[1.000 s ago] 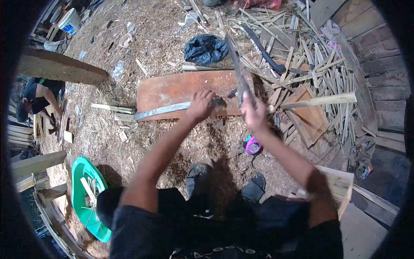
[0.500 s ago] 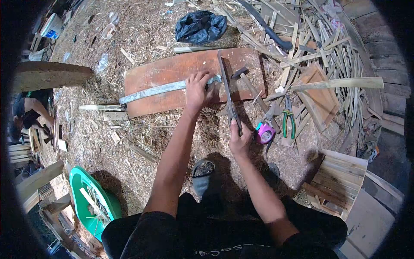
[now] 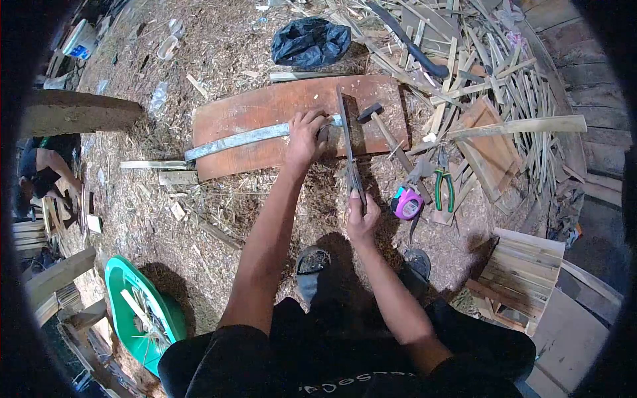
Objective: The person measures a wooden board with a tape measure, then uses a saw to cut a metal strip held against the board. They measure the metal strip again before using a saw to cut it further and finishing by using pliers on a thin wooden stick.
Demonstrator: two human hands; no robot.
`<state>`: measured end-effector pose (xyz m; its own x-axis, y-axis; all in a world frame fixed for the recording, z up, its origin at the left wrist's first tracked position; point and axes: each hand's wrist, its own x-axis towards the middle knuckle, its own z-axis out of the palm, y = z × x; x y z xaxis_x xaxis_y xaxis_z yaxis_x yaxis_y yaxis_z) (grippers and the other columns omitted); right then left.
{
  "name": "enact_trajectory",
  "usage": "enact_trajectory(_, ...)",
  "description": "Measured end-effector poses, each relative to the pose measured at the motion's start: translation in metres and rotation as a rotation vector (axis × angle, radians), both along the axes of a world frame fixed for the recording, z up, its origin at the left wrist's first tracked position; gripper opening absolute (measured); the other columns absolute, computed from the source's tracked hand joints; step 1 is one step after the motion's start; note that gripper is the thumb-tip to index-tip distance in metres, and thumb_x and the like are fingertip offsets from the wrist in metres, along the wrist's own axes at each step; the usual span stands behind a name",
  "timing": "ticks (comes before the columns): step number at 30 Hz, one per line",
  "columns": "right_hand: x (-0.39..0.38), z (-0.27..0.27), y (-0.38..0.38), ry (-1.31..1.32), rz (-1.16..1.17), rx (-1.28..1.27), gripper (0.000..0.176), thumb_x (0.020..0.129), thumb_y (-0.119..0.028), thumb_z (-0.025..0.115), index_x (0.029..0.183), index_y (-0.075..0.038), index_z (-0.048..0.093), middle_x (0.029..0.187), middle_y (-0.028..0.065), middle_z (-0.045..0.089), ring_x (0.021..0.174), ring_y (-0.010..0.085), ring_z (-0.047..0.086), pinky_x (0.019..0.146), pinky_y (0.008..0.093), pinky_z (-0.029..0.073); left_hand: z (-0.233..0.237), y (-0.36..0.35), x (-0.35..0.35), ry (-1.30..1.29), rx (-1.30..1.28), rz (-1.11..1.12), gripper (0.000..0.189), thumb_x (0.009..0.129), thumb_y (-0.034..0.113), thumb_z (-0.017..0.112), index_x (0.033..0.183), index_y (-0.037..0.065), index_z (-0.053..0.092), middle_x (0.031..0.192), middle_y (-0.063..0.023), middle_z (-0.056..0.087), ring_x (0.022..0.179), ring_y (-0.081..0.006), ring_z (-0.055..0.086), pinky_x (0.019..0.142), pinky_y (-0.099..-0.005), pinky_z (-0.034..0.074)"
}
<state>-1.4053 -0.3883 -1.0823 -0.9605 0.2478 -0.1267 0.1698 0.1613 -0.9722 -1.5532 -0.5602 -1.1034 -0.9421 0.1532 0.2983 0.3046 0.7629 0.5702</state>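
Note:
My left hand [image 3: 306, 140] is closed over a long pale strip [image 3: 242, 142], pressing it near its right end on a reddish-brown board [image 3: 259, 109] that lies on the ground. In my right hand [image 3: 363, 219] is the lower end of a long, thin saw [image 3: 348, 136], seen almost edge-on. Its blade crosses the strip's right end, just past my left fingers. To the right of the saw, a hammer [image 3: 391, 138] rests with its head on the board. A pink and purple tape measure [image 3: 407, 203] lies close to my right hand, and green-handled pliers [image 3: 444, 184] lie beyond it.
Wood shavings cover the ground. A heap of thin wood strips [image 3: 537, 86] lies at the upper right, a black plastic bag [image 3: 310, 42] behind the board. A green tub [image 3: 119, 312] holds scraps at lower left. Another person's leg [image 3: 58, 164] shows at far left.
My right hand has shifted slightly down and left, drawing the saw towards me across the strip. My left hand keeps its hold in nearly the same place.

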Motion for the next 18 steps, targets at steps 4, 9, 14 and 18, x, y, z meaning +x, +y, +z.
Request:
enact_trajectory(4, 0.001, 0.003, 0.0, -0.011, 0.02, -0.034, 0.036, 0.096, -0.031, 0.053, 0.073, -0.003, 0.055, 0.058, 0.0014, 0.045, 0.054, 0.0127, 0.041, 0.051, 0.0319, 0.033, -0.001, 0.002, 0.0, 0.007, -0.008, 0.01, 0.038, 0.07, 0.006, 0.066, 0.108, 0.011, 0.065, 0.121, -0.007, 0.059, 0.113, -0.0316, 0.05, 0.097, -0.0456, 0.036)
enact_trajectory(9, 0.001, 0.004, 0.003, -0.029, 0.057, -0.055, 0.038, 0.097, -0.031, 0.053, 0.07, -0.004, 0.054, 0.057, 0.0001, 0.043, 0.054, 0.0115, 0.04, 0.051, 0.0309, 0.032, -0.004, 0.003, -0.001, 0.044, -0.084, 0.026, 0.033, 0.077, 0.013, 0.066, 0.11, 0.013, 0.064, 0.121, -0.0063, 0.059, 0.11, -0.0317, 0.051, 0.094, -0.0461, 0.037)
enact_trajectory(14, 0.003, -0.001, 0.001, -0.02, 0.052, 0.005, 0.038, 0.096, -0.031, 0.054, 0.07, -0.004, 0.054, 0.057, -0.0005, 0.043, 0.054, 0.0111, 0.04, 0.051, 0.0306, 0.032, 0.0, 0.005, 0.0, 0.049, -0.118, 0.017, 0.034, 0.08, 0.015, 0.064, 0.114, 0.014, 0.063, 0.122, -0.0065, 0.058, 0.112, -0.032, 0.05, 0.093, -0.0466, 0.037)
enact_trajectory(18, 0.001, 0.006, -0.001, -0.122, 0.043, -0.098, 0.037, 0.094, -0.028, 0.058, 0.07, -0.001, 0.053, 0.057, 0.0064, 0.048, 0.053, 0.0161, 0.046, 0.051, 0.0356, 0.036, 0.006, 0.007, 0.001, -0.014, -0.144, 0.013, 0.039, 0.078, 0.014, 0.063, 0.117, 0.013, 0.061, 0.124, -0.0072, 0.057, 0.115, -0.0322, 0.048, 0.095, -0.0468, 0.036)
